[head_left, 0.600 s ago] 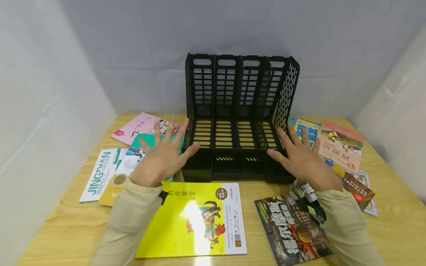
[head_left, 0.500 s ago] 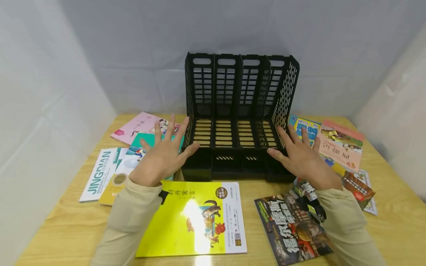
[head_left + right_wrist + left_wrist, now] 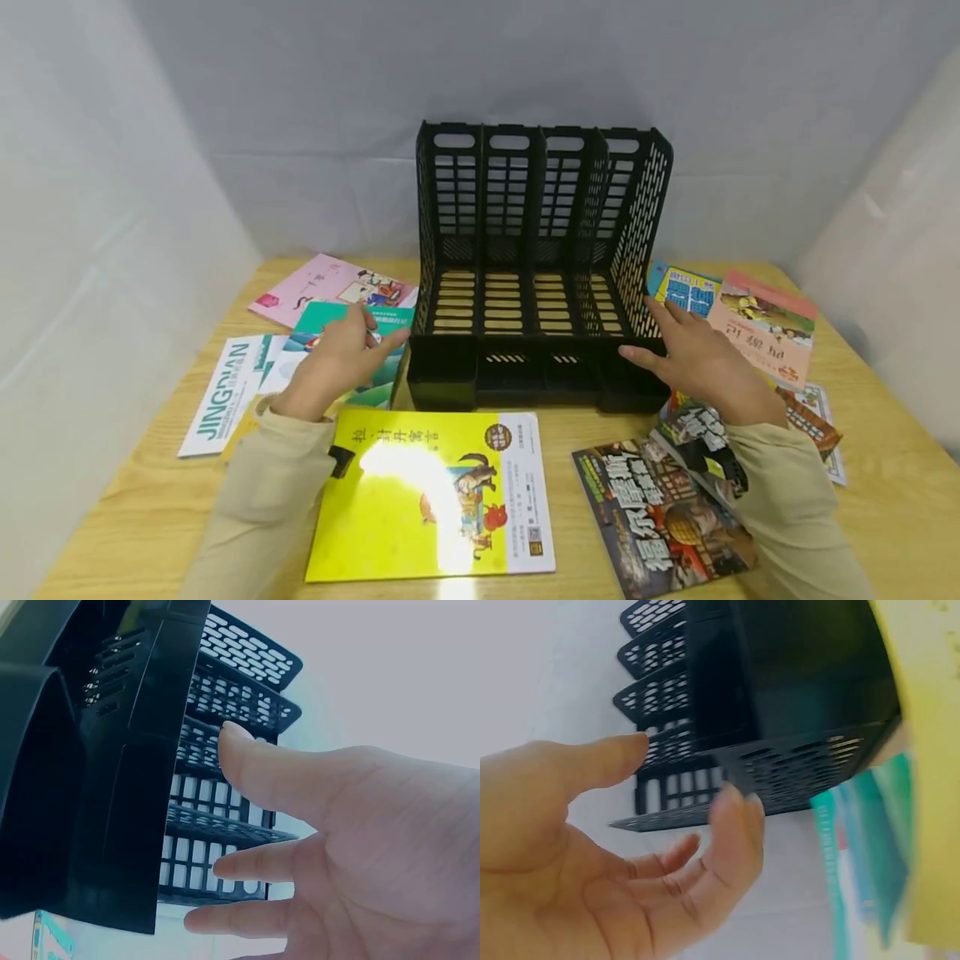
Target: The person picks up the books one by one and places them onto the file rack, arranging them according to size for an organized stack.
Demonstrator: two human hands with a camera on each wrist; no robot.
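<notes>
The left sleeve (image 3: 258, 508) and right sleeve (image 3: 795, 504) are beige, long and wrinkled. Under the cuffs appear a black left wrist piece (image 3: 342, 461) and a black right wrist piece (image 3: 732, 475), perhaps camera mounts. Both hands (image 3: 337, 360) (image 3: 703, 362) are bare.

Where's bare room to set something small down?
Free: the table at front left, outside the left sleeve; its narrow strip between the yellow book and dark book; four slots in the rack. Crowded: both sides of it, where books overlap near the left hand and right hand.
</notes>
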